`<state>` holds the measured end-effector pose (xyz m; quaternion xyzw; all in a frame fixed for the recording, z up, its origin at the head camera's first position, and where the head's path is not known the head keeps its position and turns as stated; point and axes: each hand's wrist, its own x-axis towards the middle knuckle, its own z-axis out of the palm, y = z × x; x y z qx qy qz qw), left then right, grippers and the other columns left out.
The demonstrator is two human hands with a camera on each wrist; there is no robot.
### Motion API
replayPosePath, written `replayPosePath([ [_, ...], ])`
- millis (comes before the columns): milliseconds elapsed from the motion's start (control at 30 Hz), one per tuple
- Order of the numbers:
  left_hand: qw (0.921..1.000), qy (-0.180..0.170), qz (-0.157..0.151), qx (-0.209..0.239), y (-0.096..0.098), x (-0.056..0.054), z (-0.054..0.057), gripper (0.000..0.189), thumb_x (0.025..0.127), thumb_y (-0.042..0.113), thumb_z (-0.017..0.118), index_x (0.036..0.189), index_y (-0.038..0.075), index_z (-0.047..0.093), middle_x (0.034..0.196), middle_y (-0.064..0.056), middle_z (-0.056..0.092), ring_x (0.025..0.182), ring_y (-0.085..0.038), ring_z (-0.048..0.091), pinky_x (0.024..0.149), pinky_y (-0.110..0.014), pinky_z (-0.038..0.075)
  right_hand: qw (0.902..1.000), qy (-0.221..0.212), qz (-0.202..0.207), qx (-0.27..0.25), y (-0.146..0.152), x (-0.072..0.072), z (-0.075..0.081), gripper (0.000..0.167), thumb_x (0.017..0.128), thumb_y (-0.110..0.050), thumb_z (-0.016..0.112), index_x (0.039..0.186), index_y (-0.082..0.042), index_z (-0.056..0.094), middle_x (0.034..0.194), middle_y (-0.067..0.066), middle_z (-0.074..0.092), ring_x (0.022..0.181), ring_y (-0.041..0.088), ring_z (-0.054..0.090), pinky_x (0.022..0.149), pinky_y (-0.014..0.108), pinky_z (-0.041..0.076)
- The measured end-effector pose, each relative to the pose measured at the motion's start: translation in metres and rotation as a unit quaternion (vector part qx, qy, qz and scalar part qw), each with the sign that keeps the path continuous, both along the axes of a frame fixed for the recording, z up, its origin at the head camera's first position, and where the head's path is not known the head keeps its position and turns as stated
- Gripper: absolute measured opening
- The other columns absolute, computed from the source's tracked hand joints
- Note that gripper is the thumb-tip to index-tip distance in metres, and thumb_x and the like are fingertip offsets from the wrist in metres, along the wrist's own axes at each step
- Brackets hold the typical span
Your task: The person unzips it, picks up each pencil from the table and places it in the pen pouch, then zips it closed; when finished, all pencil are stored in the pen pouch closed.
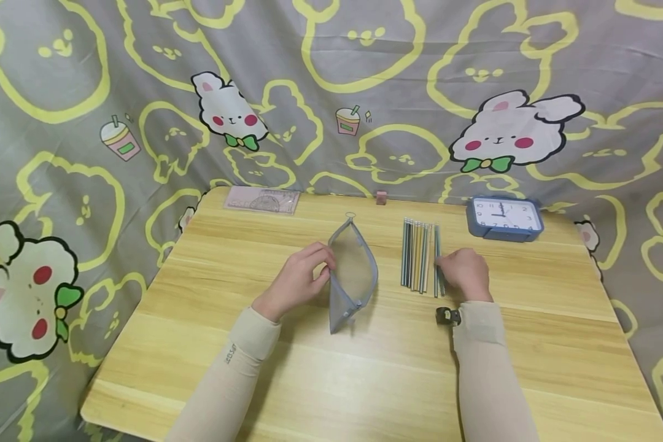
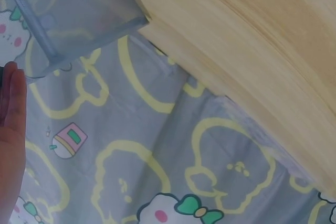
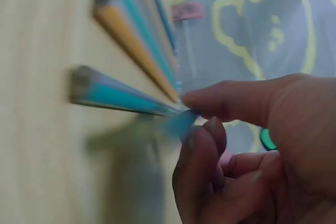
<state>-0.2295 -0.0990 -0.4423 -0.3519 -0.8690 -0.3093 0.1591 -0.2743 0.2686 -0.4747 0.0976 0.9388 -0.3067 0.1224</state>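
Note:
My left hand [image 1: 301, 276] grips one side of a grey see-through mesh zip pouch [image 1: 339, 310], which stands tilted over the table with its mouth spread apart. The pouch's mesh [image 2: 79, 14] also shows in the left wrist view, beside the fingers [image 2: 17, 98]. To its right, a row of pencils [image 1: 417, 258] in blue, dark and yellow tones lies side by side. My right hand [image 1: 466, 273] is at the row's right end. In the right wrist view its thumb and forefinger pinch a teal pencil [image 3: 181, 123], blurred, next to another teal pencil [image 3: 121, 93].
A blue desk clock [image 1: 505, 218] stands at the back right of the wooden table [image 1: 364, 380]. A small pink block [image 1: 381, 197] sits at the back edge, and a flat pinkish case [image 1: 262, 200] lies at the back left. Patterned curtain [image 1: 320, 153] hangs behind.

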Motion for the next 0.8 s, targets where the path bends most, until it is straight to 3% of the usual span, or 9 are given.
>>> replayPosePath([
  [133,1.0000,0.000,0.002,-0.004,0.002,0.001,-0.001,0.017,0.090,-0.009,0.068,0.092,0.008,0.067,0.104,-0.005,0.070,0.101,-0.020,0.071,0.088,-0.031,0.063,0.9993,0.026,0.002,-0.026,0.003,0.005,0.013,0.048,0.102,-0.040,0.056,0.063,-0.012,0.064,0.065,0.001,0.067,0.065,0.024,0.058,0.062,0.034,0.042],
  [333,0.9999,-0.004,0.010,-0.009,0.002,0.001,0.000,0.017,0.090,-0.009,0.069,0.092,0.008,0.068,0.107,-0.004,0.067,0.101,-0.020,0.070,0.087,-0.031,0.063,0.9915,0.014,0.019,-0.128,-0.018,0.015,0.046,0.038,0.103,-0.035,0.061,0.097,-0.001,0.074,0.080,0.005,0.073,0.073,0.021,0.062,0.061,0.031,0.045],
  [467,0.9998,-0.006,0.012,-0.014,0.001,0.002,0.002,0.016,0.091,-0.008,0.069,0.093,0.008,0.069,0.108,-0.004,0.066,0.101,-0.020,0.069,0.086,-0.030,0.063,0.9827,0.012,0.063,-0.174,-0.039,0.024,0.062,0.031,0.103,-0.028,0.061,0.102,0.001,0.073,0.081,0.006,0.073,0.073,0.021,0.070,0.065,0.027,0.051],
  [600,0.9998,-0.001,0.011,-0.014,0.001,0.001,0.002,0.017,0.091,-0.008,0.070,0.093,0.008,0.069,0.107,-0.004,0.066,0.101,-0.020,0.070,0.086,-0.030,0.063,0.9719,0.013,0.099,-0.213,-0.060,0.032,0.069,0.025,0.100,-0.021,0.062,0.105,0.001,0.074,0.081,0.006,0.073,0.069,0.020,0.072,0.057,0.026,0.054],
  [800,0.9999,0.007,0.002,-0.009,0.003,0.003,0.001,0.017,0.089,-0.009,0.072,0.092,0.007,0.069,0.106,-0.006,0.067,0.102,-0.022,0.070,0.087,-0.032,0.063,0.9472,-0.017,0.151,-0.283,-0.091,0.038,0.065,0.028,0.098,-0.009,0.064,0.120,0.007,0.066,0.074,0.010,0.074,0.056,0.017,0.067,0.051,0.025,0.056],
])
